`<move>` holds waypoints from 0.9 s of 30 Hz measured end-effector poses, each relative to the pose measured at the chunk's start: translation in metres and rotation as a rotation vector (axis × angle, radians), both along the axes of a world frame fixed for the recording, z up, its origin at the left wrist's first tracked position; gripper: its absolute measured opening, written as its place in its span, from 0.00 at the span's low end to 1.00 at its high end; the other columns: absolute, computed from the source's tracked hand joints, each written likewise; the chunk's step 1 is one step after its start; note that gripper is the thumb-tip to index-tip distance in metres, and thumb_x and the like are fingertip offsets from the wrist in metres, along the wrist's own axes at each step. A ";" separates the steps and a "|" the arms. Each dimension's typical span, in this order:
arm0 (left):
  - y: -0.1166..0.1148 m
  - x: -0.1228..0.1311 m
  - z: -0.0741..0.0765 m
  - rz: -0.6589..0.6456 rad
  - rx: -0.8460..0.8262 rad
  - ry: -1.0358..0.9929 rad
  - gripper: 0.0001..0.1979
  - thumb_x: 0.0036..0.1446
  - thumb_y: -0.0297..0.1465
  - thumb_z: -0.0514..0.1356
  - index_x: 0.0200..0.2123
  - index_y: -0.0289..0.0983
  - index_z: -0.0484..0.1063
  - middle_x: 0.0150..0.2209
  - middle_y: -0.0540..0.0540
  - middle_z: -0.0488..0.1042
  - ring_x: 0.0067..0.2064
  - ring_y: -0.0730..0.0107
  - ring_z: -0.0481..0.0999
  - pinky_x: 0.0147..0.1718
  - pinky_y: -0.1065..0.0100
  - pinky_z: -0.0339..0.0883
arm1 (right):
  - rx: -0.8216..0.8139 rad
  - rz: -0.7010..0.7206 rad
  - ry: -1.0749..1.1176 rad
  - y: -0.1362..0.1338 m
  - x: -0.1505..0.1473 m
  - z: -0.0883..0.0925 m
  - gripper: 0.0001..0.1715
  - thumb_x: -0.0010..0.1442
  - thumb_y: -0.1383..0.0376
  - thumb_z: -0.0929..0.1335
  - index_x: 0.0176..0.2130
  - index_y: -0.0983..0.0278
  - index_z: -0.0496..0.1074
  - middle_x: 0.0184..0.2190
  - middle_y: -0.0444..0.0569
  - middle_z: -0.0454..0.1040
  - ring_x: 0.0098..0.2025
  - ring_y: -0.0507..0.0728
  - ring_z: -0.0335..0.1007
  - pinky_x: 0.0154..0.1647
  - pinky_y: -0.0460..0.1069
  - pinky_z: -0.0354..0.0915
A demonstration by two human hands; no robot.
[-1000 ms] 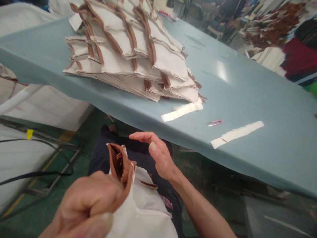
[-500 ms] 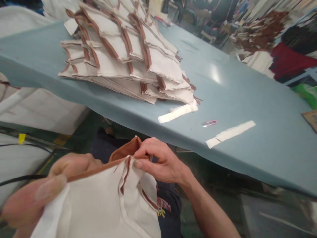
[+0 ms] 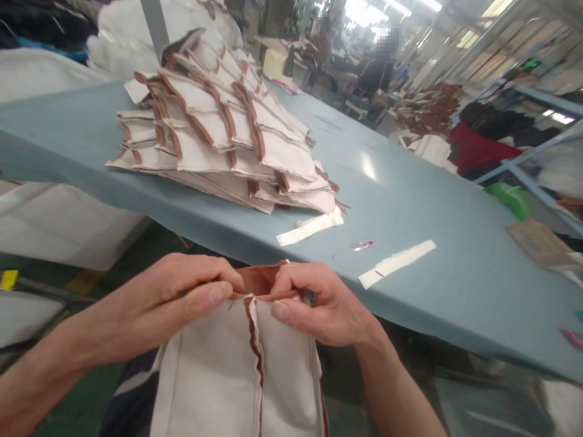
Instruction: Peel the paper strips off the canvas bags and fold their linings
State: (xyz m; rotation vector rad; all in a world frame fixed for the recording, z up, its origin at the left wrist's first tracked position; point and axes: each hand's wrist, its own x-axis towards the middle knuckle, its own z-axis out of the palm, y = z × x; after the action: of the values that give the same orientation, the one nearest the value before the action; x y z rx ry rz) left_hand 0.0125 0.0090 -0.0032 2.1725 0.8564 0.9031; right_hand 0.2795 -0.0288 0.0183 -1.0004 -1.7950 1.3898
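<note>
A cream fabric bag point(image 3: 218, 376), brown on the inside, hangs from both hands below the table edge. Its seam side faces me, and a raw brown-edged seam runs down the middle. My left hand point(image 3: 186, 297) pinches the brown-bound top rim left of that seam, thumb outside and fingers inside. On the other side of the seam, my right hand point(image 3: 319, 303) grips the same rim, thumb on the cream cloth. The rim's far side shows brown between the hands. The bag's bottom is out of view.
Beyond lies a blue-covered table point(image 3: 410, 200) bearing a stack of cream-and-brown sewn pieces point(image 3: 218, 133). Pink-handled thread snips point(image 3: 364, 245) lie between two groups of white strips point(image 3: 314, 227), point(image 3: 398, 264). A cardboard piece point(image 3: 537, 243) and green object point(image 3: 510, 199) sit at right.
My left hand has come in from the lower left to the rim beside the seam. The bag now faces me more squarely, and the camera view has tilted up.
</note>
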 end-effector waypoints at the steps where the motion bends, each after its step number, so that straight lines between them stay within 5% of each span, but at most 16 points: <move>1: 0.000 0.001 0.003 0.003 -0.001 0.006 0.14 0.74 0.42 0.63 0.36 0.44 0.82 0.25 0.51 0.76 0.30 0.62 0.78 0.31 0.70 0.73 | -0.009 0.006 0.002 0.000 0.000 0.000 0.25 0.72 0.51 0.76 0.30 0.60 0.68 0.25 0.38 0.63 0.26 0.50 0.53 0.26 0.47 0.52; 10: 0.009 0.011 0.022 -0.226 -0.049 0.006 0.11 0.68 0.26 0.63 0.37 0.45 0.85 0.29 0.58 0.85 0.28 0.74 0.83 0.31 0.78 0.71 | 0.001 -0.004 -0.009 0.001 0.000 -0.011 0.22 0.70 0.56 0.75 0.29 0.60 0.67 0.24 0.37 0.60 0.26 0.49 0.52 0.27 0.47 0.50; 16: 0.010 0.014 0.017 -0.256 -0.054 0.058 0.11 0.68 0.28 0.61 0.33 0.42 0.79 0.25 0.58 0.79 0.24 0.77 0.78 0.27 0.77 0.65 | -0.022 0.019 -0.046 0.003 -0.002 -0.011 0.24 0.73 0.49 0.73 0.31 0.60 0.68 0.24 0.37 0.62 0.26 0.50 0.54 0.27 0.47 0.52; 21: 0.002 0.016 0.009 -0.162 0.111 0.112 0.10 0.64 0.27 0.59 0.29 0.43 0.69 0.22 0.58 0.70 0.21 0.75 0.68 0.23 0.70 0.55 | 0.198 0.004 -0.202 -0.001 -0.006 -0.005 0.18 0.72 0.57 0.72 0.31 0.59 0.67 0.26 0.39 0.67 0.29 0.52 0.61 0.34 0.49 0.57; 27: -0.004 0.017 0.016 -0.116 0.190 0.091 0.10 0.66 0.25 0.58 0.32 0.44 0.69 0.25 0.58 0.73 0.22 0.75 0.69 0.25 0.70 0.59 | 0.447 -0.011 -0.421 0.000 -0.020 0.008 0.14 0.65 0.63 0.67 0.32 0.56 0.57 0.26 0.41 0.68 0.30 0.55 0.60 0.37 0.53 0.56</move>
State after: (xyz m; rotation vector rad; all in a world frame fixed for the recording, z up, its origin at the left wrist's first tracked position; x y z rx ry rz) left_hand 0.0290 0.0054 0.0127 2.4167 0.7020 0.8637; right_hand 0.2590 -0.0289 0.0261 -1.1018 -2.2666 0.7439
